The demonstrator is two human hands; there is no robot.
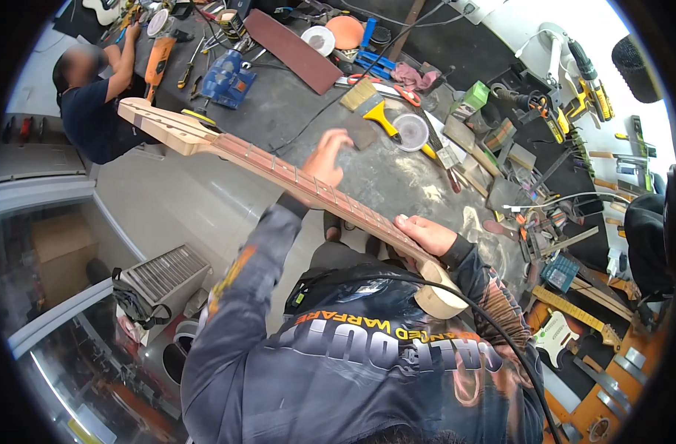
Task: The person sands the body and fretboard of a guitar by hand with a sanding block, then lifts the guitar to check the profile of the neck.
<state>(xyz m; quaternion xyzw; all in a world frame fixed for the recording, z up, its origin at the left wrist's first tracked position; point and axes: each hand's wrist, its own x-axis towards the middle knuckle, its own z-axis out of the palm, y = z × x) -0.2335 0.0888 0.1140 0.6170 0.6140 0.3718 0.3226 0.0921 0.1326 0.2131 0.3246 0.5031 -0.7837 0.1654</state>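
Observation:
A long guitar neck (279,172) lies slantwise in front of my torso. Its pale headstock (168,127) points to the far left, and its rounded pale wooden heel (443,293) rests near my body at the right. My right hand (429,237) is wrapped round the neck close to the heel, thumb on the brown fretboard and fingers hidden beneath. On the far side of the neck, my left hand (325,159) is raised over the bench's front edge, its fingers loosely bent and apart with nothing seen in them. The neck crosses in front of that wrist.
On the grey workbench (293,96) are a blue vise (228,78), a wide yellow-handled brush (372,107), a maroon board (293,50) and piled wood blocks. A black cable (493,325) crosses my front. Another person (94,111) works at left; a ridged case (164,277) stands below.

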